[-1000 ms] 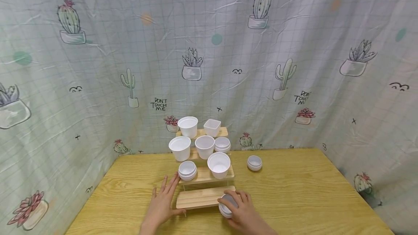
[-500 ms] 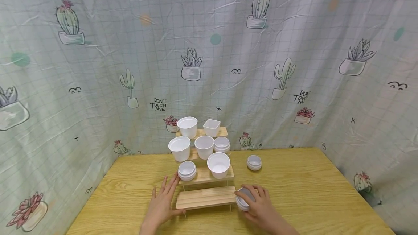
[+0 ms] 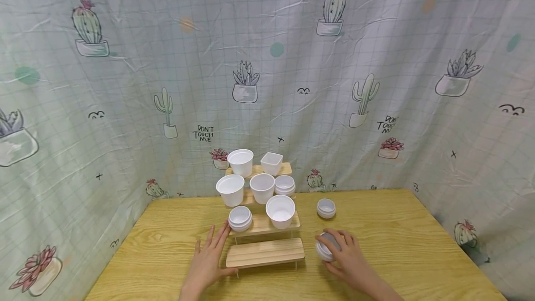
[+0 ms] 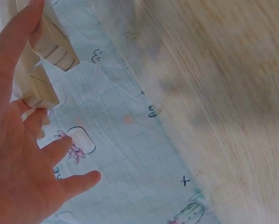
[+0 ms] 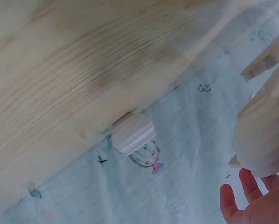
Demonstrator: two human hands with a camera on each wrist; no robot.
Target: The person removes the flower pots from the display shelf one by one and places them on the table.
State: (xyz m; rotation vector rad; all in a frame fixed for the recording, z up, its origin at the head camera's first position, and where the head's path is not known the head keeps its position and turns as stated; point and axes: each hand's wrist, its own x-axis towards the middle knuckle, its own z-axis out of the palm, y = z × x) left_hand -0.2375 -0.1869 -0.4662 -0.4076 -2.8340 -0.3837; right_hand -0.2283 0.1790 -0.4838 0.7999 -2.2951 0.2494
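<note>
My right hand (image 3: pixel 348 259) grips a small round white pot (image 3: pixel 323 251) by its rim, right of the stand and over the table. In the right wrist view this pot's ribbed side is near the right edge, with fingertips at it. My left hand (image 3: pixel 207 258), fingers spread and straight, rests against the left side of a tiered wooden stand (image 3: pixel 265 252). Its thumb is by the lowest shelf and its fingertips touch the shelf above, near a round white pot (image 3: pixel 240 219). A white cup-shaped pot (image 3: pixel 280 211) stands on that same shelf's right side.
Higher shelves bear more white pots, including a square one (image 3: pixel 271 163) at the top. Another small round pot (image 3: pixel 326 208) sits on the wooden table (image 3: pixel 397 240), right of the stand. A cactus-print curtain (image 3: pixel 267 120) hangs behind and at both sides.
My right hand has carried the round white pot from the lowest shelf's right end, rightward and slightly away from me. My left hand stays in place.
</note>
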